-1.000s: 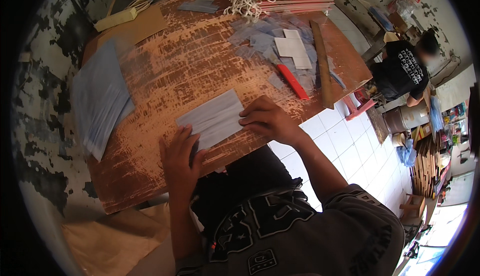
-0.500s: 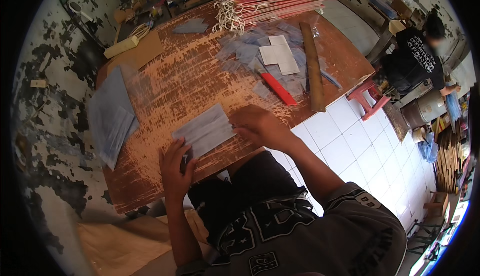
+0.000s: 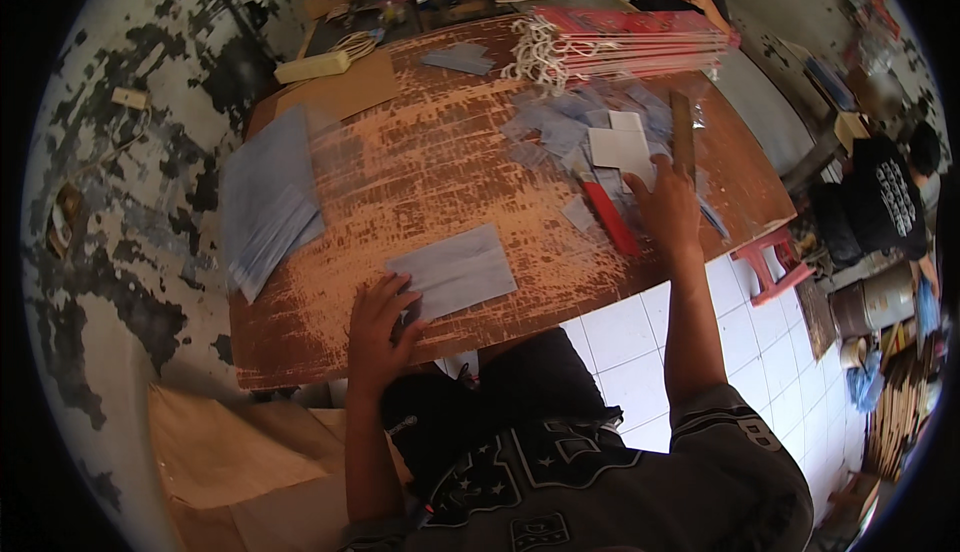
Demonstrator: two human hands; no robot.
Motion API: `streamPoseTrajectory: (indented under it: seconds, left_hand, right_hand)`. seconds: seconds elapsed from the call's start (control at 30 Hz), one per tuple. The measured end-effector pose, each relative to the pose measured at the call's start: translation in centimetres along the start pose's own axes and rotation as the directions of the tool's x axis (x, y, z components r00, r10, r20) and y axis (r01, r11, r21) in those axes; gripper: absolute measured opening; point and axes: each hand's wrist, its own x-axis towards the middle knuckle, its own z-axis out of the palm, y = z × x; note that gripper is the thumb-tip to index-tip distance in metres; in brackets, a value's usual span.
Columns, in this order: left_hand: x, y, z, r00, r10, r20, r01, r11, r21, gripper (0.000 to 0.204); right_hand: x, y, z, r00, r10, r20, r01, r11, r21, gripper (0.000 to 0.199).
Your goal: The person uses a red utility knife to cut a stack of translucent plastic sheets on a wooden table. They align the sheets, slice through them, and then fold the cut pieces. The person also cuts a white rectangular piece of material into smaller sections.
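right hand [image 3: 672, 210], fingers spread, has moved from grey sheet [image 3: 458, 267] (left hand [image 3: 380, 327] splayed there) to beside white card [image 3: 620, 142].

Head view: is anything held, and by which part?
The left hand merely rests on the left end of the grey sheet. The right hand is by the white card and brown strip; whether it grips either cannot be told.

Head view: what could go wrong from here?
1. The right hand is close beside the red tool and could knock it.
2. The white card lies over loose grey pieces, so it might slide if brushed.
3. The left hand is only at one end of the grey sheet, which could swivel if bumped.
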Motion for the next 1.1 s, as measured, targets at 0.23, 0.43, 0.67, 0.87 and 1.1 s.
streamPoseTrajectory:
  seconds: [0.23, 0.43, 0.67, 0.87, 1.1]
  left_hand:
    - [0.0, 0.0, -0.4, 1.0, -0.009, -0.016, 0.009, 1.0, -0.009, 0.038]
    - [-0.5, -0.6, 0.0, 0.999, -0.001, -0.037, 0.001, 1.0, 0.005, 0.039]
    - [-0.2, 0.0, -0.3, 0.998, 0.01, -0.056, -0.009, 1.0, 0.019, 0.05]
    - [-0.5, -0.5, -0.3, 0.987, 0.026, -0.157, -0.026, 1.0, -0.001, 0.064]
    - [-2.0, 0.4, -0.8, 0.935, -0.145, -0.323, 0.109, 0.986, -0.128, 0.07]
  right_hand:
    - [0.5, -0.2, 0.9, 0.998, 0.015, 0.065, -0.01, 0.998, -0.067, 0.068]
    - [0.8, 1.2, 1.3, 0.991, -0.103, -0.088, 0.115, 0.983, 0.143, 0.057]
    - [-0.8, -2.9, -2.6, 0.969, 0.032, -0.246, 0.11, 0.835, 0.539, 0.02]
    - [-4.5, -8.3, -2.6, 0.962, -0.249, 0.11, 0.029, 0.494, 0.869, 0.024]
    - [-6.1, -14.0, 0.2, 0.725, -0.503, 0.47, -0.213, 0.485, 0.848, 0.027]
